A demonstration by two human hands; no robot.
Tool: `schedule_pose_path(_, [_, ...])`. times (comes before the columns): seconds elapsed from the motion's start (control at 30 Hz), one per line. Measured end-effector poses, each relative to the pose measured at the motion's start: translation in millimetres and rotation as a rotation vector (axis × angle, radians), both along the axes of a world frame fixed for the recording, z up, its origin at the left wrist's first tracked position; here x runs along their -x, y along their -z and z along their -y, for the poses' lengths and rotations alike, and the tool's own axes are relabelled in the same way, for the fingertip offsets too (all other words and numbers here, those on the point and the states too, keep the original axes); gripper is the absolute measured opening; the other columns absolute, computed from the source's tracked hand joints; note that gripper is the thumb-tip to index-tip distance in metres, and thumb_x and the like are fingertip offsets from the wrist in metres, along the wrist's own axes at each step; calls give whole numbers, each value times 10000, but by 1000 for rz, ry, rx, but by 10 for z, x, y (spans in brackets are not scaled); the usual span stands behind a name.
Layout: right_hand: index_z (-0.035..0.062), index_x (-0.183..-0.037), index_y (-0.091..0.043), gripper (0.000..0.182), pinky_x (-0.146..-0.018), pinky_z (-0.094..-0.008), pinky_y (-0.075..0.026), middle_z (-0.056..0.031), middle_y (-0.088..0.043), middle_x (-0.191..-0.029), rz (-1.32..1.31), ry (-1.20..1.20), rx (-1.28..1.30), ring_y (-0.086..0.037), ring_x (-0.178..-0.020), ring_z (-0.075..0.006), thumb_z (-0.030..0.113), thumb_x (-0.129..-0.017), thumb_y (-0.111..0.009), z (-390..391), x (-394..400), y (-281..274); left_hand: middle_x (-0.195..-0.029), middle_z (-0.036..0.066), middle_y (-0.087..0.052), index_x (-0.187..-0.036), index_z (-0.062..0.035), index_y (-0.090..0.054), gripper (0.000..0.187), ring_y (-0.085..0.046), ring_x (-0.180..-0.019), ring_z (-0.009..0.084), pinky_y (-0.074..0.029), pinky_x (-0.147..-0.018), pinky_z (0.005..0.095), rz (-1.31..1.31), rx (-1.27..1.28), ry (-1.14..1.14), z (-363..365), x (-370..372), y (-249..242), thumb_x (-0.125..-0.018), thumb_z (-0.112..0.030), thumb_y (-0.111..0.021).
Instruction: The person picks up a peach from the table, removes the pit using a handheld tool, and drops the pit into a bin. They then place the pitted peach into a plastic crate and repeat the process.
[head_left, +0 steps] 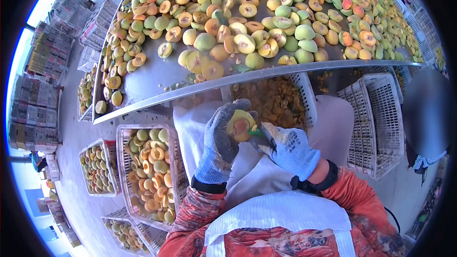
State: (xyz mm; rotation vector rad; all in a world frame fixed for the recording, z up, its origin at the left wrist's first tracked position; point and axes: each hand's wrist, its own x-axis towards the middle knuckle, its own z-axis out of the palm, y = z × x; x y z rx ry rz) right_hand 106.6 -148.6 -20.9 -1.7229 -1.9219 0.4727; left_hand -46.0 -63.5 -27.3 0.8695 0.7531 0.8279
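In its grey-palmed blue glove, my left hand (220,138) is closed round an apricot half (241,125), its cut face showing a brown-pink hollow. My right hand (288,145), gloved the same way, is closed on a small green tool (257,131) at the right edge of that fruit. Most of the tool is hidden by the fingers, so I cannot tell its exact kind. Both hands are held over my lap, in front of the metal sorting table (157,78). Beyond them, whole and halved apricots (245,43) are heaped on its top.
Below the table edge stands a crate (307,97) of brownish fruit pieces. A crate of apricot halves (121,162) is at my left, with more crates around it. Empty-looking stacked plastic crates (376,123) lean at my right. A person (428,119) is at the far right.
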Motion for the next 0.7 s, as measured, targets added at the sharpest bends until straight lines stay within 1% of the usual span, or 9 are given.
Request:
schedule_pose_path(0.1, [27,-1084,-554,430,-552,-396,-478,-157,-620,-740,-79,-27,160,-622,-643,-300,298,-765,-651,10,4,-105,-1060,138,-573,-1120,44,-515,329,-603,-934,231,-503,-806,328,165,250,-20,37,29,-120,-837,-119,-553])
schedule_pose_path(0.23, [17,-1040,-561,361,-586,-411,-486,-176,-617,-760,-237,-36,215,-618,-662,-329,265,-787,-631,13,123,-154,-1024,153,-585,-1115,44,-508,331,-608,-896,231,-508,-781,322,161,122,-185,182,-33,-158,-819,-100,-545])
schedule_pose_path(0.3, [10,-1006,-564,293,-617,-416,-484,-192,-613,-778,-559,0,104,-604,-688,-368,234,-819,-594,-24,173,-15,-1015,160,-586,-1120,36,-501,331,-603,-890,229,-510,-768,324,120,76,-278,185,-82,-243,-825,-107,-549])
schedule_pose_path(0.4, [38,-950,-569,231,-637,-431,-466,-207,-605,-762,-712,9,760,-580,-726,-408,249,-857,-548,-253,2,-33,-1044,150,-589,-1105,26,-515,294,-605,-851,226,-507,-758,318,124,105,-332,98,-58,233,-844,-104,-555])
schedule_pose_path(0.47, [76,-1082,-538,363,-539,-390,-463,-129,-599,-671,-163,46,236,-613,-593,-267,287,-801,-627,-251,36,298,-1032,128,-599,-1066,26,-552,244,-602,-822,199,-505,-752,311,233,172,-399,-30,-95,550,-834,-51,-555])
schedule_pose_path(0.5, [76,-1162,-487,514,-597,-432,-473,-148,-626,-797,-50,119,194,-622,-711,-324,322,-746,-661,-274,69,199,-974,111,-617,-1035,22,-578,211,-601,-820,190,-499,-756,303,173,217,-418,-88,-104,583,-831,-30,-555])
schedule_pose_path(0.57, [82,-1237,-444,619,-560,-424,-476,-146,-588,-807,249,92,82,-607,-622,-314,346,-719,-657,-296,105,151,-919,91,-634,-1021,17,-603,204,-598,-788,164,-497,-722,275,111,314,-489,-183,-187,593,-828,-44,-583])
schedule_pose_path(0.67, [57,-1155,-480,512,-549,-431,-472,-159,-590,-804,378,26,169,-607,-633,-321,318,-740,-629,-352,126,321,-954,77,-641,-1053,14,-606,234,-603,-776,146,-493,-711,250,4,109,-543,-289,-322,413,-839,-80,-591])
schedule_pose_path(0.7, [45,-1087,-485,451,-535,-412,-474,-142,-580,-781,223,25,218,-605,-611,-292,284,-740,-646,-403,111,205,-962,76,-648,-1064,9,-607,244,-608,-791,142,-490,-726,247,-97,63,-508,-328,-325,398,-843,-93,-591])
